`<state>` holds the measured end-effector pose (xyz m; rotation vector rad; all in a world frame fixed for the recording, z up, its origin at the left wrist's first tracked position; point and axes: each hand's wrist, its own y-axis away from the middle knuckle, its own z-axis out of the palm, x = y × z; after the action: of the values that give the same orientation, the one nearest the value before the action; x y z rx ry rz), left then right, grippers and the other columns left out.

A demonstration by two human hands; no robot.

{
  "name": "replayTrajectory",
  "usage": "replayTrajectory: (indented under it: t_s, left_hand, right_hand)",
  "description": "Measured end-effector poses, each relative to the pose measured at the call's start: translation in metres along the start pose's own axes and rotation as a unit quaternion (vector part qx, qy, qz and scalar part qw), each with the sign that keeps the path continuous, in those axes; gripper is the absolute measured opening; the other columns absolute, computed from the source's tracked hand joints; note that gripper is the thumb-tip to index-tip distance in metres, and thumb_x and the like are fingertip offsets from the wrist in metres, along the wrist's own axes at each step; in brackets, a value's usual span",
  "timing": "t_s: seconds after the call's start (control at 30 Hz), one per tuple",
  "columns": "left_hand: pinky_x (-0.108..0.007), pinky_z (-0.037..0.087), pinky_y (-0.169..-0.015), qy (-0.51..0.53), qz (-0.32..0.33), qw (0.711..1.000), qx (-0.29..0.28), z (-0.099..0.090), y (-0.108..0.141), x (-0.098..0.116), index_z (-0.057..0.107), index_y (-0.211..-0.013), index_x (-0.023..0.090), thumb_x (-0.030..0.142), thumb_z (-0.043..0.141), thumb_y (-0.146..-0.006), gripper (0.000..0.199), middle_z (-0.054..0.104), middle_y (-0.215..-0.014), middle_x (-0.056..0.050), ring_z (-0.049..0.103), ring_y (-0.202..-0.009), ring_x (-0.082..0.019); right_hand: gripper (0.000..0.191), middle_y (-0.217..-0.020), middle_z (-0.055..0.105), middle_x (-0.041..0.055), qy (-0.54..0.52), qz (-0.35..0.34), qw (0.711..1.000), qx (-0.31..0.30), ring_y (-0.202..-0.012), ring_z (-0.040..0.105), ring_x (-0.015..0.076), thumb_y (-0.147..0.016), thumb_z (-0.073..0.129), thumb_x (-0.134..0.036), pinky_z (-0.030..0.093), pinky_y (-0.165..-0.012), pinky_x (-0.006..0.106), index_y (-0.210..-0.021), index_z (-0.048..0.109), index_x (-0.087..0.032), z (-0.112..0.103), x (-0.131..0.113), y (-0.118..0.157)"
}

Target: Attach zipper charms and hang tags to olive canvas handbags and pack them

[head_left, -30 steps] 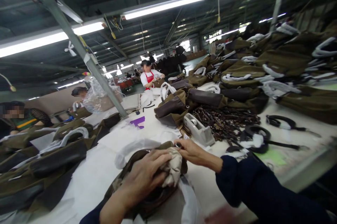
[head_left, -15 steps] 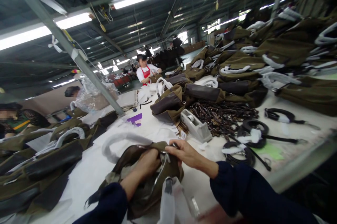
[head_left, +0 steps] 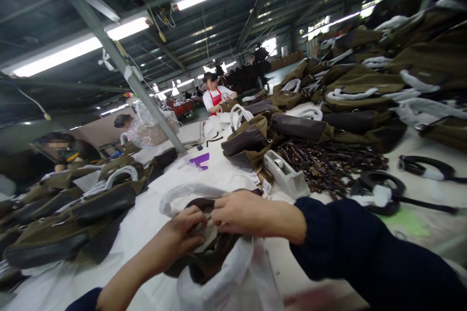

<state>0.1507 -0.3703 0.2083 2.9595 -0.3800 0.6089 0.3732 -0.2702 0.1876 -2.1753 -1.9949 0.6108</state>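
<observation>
The olive-brown bag (head_left: pixel 204 266) lies on the white-covered table at the lower centre of the frame, its mouth facing up and pale lining (head_left: pixel 209 239) showing inside. The left hand (head_left: pixel 184 233) is half curled at the lining, thumb apart from the fingers; whether it grips the cloth I cannot tell. Beside it, the right hand (head_left: pixel 239 212) has its fingers bent down over the bag's opening, and its hold is unclear too. One white-wrapped handle (head_left: pixel 170 198) arches behind the hands, another in front. A grey tape dispenser (head_left: pixel 288 178) stands right of centre, beside a heap of dark chains (head_left: pixel 328 165).
</observation>
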Motion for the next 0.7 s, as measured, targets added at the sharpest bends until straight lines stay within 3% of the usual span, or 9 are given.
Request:
replayTrajectory:
  t_s: [0.07, 0.13, 0.23, 0.33, 0.4, 0.47, 0.57, 0.63, 0.7]
  left_hand:
    - [-0.029, 0.042, -0.069, -0.003, -0.001, 1.0, -0.024, 0.008, 0.001, -0.008, 0.066, -0.079, 0.02, 0.02, 0.053, -0.083, 0.014, 0.061, -0.086, -0.003, 0.058, -0.078, -0.018]
    - [-0.029, 0.04, -0.066, -0.004, 0.021, 0.999, -0.047, 0.015, -0.004, -0.014, 0.064, -0.07, 0.018, 0.018, 0.051, -0.084, 0.019, 0.06, -0.081, -0.003, 0.056, -0.073, -0.017]
    - [-0.029, 0.041, -0.068, 0.012, 0.04, 0.997, -0.058, 0.012, -0.011, -0.015, 0.066, -0.07, 0.019, 0.018, 0.054, -0.083, 0.017, 0.063, -0.08, -0.004, 0.056, -0.073, -0.018]
    - [-0.028, 0.045, -0.076, 0.039, 0.033, 0.998, -0.046, -0.008, -0.003, -0.01, 0.071, -0.088, 0.021, 0.024, 0.054, -0.088, 0.017, 0.068, -0.088, -0.003, 0.061, -0.082, -0.018]
    - [-0.028, 0.046, -0.084, 0.056, 0.014, 0.998, 0.029, -0.021, 0.013, -0.012, 0.07, -0.099, 0.023, 0.03, 0.051, -0.093, 0.021, 0.07, -0.1, -0.002, 0.063, -0.092, -0.019]
    - [-0.03, 0.047, -0.087, 0.067, -0.041, 0.983, 0.166, -0.025, 0.035, -0.021, 0.067, -0.099, 0.022, 0.037, 0.05, -0.095, 0.024, 0.069, -0.104, -0.004, 0.063, -0.097, -0.019]
    - [-0.029, 0.051, -0.071, 0.089, -0.168, 0.922, 0.336, -0.009, 0.065, -0.047, 0.061, -0.097, 0.02, 0.05, 0.059, -0.087, 0.032, 0.065, -0.099, -0.005, 0.062, -0.084, -0.018]
    - [-0.026, 0.049, -0.054, 0.15, -0.235, 0.894, 0.351, 0.013, 0.077, -0.062, 0.058, -0.096, 0.019, 0.059, 0.063, -0.081, 0.043, 0.063, -0.094, -0.005, 0.061, -0.075, -0.018]
    - [-0.023, 0.043, -0.044, 0.252, -0.269, 0.88, 0.3, 0.034, 0.08, -0.071, 0.058, -0.087, 0.017, 0.065, 0.06, -0.08, 0.048, 0.061, -0.08, -0.003, 0.059, -0.064, -0.016]
  right_hand:
    - [0.009, -0.076, 0.071, 0.0096, 0.046, 0.037, 0.992, -0.116, -0.068, 0.062, 0.0202, -0.079, 0.065, -0.014, 0.044, -0.062, 0.029, -0.077, 0.073, -0.015, 0.023, 0.012, -0.023]
    - [0.009, -0.068, 0.07, 0.01, 0.053, 0.058, 0.984, -0.162, -0.062, 0.062, 0.0206, -0.071, 0.066, -0.009, 0.043, -0.06, 0.03, -0.069, 0.074, -0.014, 0.045, 0.028, -0.036]
    - [0.009, -0.064, 0.069, 0.0081, 0.035, 0.055, 0.988, -0.138, -0.059, 0.06, 0.0203, -0.065, 0.068, -0.01, 0.041, -0.059, 0.03, -0.065, 0.074, -0.016, 0.061, 0.047, -0.036]
    - [0.01, -0.055, 0.064, 0.0055, 0.011, 0.062, 0.992, -0.113, -0.051, 0.054, 0.0172, -0.065, 0.068, -0.009, 0.035, -0.053, 0.029, -0.06, 0.072, -0.017, 0.051, 0.052, -0.026]
    - [0.01, -0.056, 0.063, 0.0051, 0.01, 0.066, 0.99, -0.121, -0.049, 0.051, 0.0157, -0.068, 0.067, -0.01, 0.032, -0.051, 0.029, -0.063, 0.072, -0.017, 0.034, 0.048, -0.021]
    - [0.011, -0.062, 0.065, 0.0049, 0.009, 0.069, 0.989, -0.133, -0.053, 0.051, 0.0155, -0.072, 0.065, -0.011, 0.032, -0.052, 0.028, -0.071, 0.074, -0.018, 0.015, 0.039, -0.02]
    - [0.014, -0.078, 0.07, 0.0046, -0.009, 0.021, 0.993, -0.114, -0.065, 0.057, 0.0162, -0.082, 0.061, -0.015, 0.038, -0.06, 0.027, -0.084, 0.074, -0.019, -0.004, 0.022, -0.033]
    - [0.017, -0.09, 0.071, 0.0047, -0.031, -0.044, 0.994, -0.092, -0.075, 0.06, 0.0159, -0.089, 0.057, -0.016, 0.043, -0.069, 0.026, -0.091, 0.073, -0.019, -0.006, 0.011, -0.049]
    - [0.016, -0.098, 0.071, 0.0055, -0.047, -0.124, 0.988, -0.082, -0.085, 0.062, 0.0154, -0.091, 0.057, -0.015, 0.045, -0.08, 0.024, -0.096, 0.072, -0.017, 0.002, 0.002, -0.066]
